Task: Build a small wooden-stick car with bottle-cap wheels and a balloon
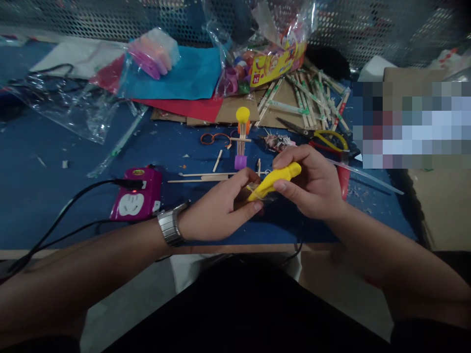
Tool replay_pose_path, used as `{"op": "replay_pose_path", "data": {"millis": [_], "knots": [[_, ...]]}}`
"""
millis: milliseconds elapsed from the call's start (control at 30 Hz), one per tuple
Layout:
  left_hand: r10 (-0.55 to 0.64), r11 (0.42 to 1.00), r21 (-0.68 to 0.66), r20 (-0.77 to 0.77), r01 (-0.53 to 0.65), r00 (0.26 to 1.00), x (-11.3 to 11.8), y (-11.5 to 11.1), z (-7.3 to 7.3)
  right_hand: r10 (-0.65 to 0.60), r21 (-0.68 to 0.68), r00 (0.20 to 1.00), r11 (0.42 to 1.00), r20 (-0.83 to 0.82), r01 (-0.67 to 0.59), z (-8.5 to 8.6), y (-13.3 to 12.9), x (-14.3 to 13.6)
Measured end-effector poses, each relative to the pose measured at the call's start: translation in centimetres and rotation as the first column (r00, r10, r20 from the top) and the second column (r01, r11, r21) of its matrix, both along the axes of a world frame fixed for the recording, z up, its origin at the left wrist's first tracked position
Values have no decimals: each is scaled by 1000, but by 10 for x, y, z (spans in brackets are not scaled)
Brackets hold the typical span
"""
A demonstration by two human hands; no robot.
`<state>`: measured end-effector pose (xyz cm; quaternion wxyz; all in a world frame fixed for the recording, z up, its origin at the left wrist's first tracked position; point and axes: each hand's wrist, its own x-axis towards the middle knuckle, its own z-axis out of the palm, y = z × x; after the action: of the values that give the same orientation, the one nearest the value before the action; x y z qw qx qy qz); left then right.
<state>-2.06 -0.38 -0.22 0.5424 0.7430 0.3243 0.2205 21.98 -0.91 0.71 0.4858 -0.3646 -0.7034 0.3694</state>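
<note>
A lump of yellow modelling clay (277,177) is stretched between my two hands over the near edge of the table. My left hand (228,203), with a metal watch (170,226) on its wrist, grips the lower end, where some clear plastic film shows. My right hand (312,184) pinches the upper end between thumb and fingers. Just beyond them stands a small stick model (241,141) with a yellow clay top and a purple clay base. Thin wooden sticks (206,175) lie beside my left hand, partly hidden by it.
A purple power adapter (137,193) with a black cable sits at the left. Yellow-and-red handled scissors (316,135) lie behind my right hand. At the back are a bag of coloured clay (277,63), paper-wrapped chopsticks (312,98) and a blue sheet (176,81). Cardboard (441,211) stands right.
</note>
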Motion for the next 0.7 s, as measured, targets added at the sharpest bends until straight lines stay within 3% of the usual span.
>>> {"op": "replay_pose_path", "data": {"millis": [133,400,700], "knots": [[-8,1000,3,-21,8,1000,0,1,2,24,91,997,995,67,-30,-1,1,0],[-91,995,-25,24,92,996,4,6,8,118,142,982,980,148,-139,-1,1,1],[-154,987,-56,-51,151,987,3,6,3,239,173,941,943,238,-283,-4,2,-3]]}}
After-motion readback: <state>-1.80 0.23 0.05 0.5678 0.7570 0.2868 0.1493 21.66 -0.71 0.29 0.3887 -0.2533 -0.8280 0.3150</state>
